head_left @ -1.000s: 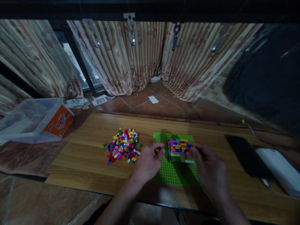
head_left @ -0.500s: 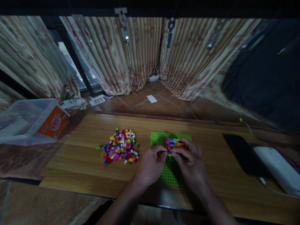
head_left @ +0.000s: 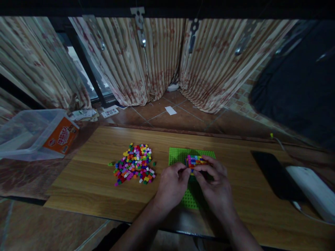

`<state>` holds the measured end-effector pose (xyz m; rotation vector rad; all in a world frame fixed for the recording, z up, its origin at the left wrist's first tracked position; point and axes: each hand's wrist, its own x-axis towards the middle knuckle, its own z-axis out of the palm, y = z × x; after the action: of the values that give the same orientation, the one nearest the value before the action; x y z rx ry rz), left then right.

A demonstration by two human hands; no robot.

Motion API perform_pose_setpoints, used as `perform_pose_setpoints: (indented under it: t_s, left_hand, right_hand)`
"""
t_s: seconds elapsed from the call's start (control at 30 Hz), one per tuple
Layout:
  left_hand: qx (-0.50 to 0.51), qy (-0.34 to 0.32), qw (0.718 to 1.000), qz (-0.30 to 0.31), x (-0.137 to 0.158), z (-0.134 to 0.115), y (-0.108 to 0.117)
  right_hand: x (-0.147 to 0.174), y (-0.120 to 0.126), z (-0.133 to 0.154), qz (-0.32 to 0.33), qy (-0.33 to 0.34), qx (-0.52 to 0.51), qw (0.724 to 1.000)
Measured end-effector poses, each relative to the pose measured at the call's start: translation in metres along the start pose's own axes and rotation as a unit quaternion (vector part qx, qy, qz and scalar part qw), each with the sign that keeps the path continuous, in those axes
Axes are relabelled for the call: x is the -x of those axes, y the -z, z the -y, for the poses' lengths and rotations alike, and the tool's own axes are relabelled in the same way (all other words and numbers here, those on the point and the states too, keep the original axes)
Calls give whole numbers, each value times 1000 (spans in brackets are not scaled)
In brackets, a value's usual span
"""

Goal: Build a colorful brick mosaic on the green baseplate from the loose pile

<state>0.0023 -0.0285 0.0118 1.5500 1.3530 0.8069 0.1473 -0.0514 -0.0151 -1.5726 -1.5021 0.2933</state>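
Observation:
A green studded baseplate [head_left: 190, 199] lies on the wooden table, bearing a block of many-coloured toy bricks [head_left: 195, 160]. My left hand [head_left: 172, 183] is at the block's near left corner, thumb and forefinger pinched together; whatever they hold is hidden. My right hand [head_left: 215, 179] curls round the block's right side, its thumb and forefinger at the near face and other fingers over the far right part. Both hands cover much of the block's front and right. Left of the plate is a loose pile of small coloured bricks [head_left: 136, 164].
A clear plastic bin [head_left: 34, 134] with an orange label stands past the table's left end. On the right lie a black phone-like slab [head_left: 274, 174] and a white device [head_left: 311, 190] with a cable. Striped curtains [head_left: 157, 62] hang beyond the table [head_left: 99, 195].
My left hand has shifted slightly right, its pinched fingertips moving in along the block's near face towards my right thumb. The right hand stays round the block. The view has shifted slightly.

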Motion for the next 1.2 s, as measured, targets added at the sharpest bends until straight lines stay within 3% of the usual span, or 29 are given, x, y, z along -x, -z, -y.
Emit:
perform_pose_setpoints:
  t_s: [0.33, 0.77, 0.93, 1.03, 1.2]
  left_hand:
    - [108, 67, 992, -17, -7, 5, -8]
    - [127, 34, 990, -41, 0, 12, -16]
    - [137, 5, 988, -69, -5, 15, 9]
    - [191, 0, 974, -125, -14, 19, 35]
    - [256, 12, 937, -236, -19, 25, 75]
  right_hand:
    - [0, -4, 0, -19, 4, -9, 1000]
    - [-1, 4, -8, -1, 43, 35, 998]
    - [3, 8, 11, -72, 134, 58, 987]
    - [14, -2, 33, -6, 177, 19, 984]
    - [31, -39, 54, 128, 205, -14, 970]
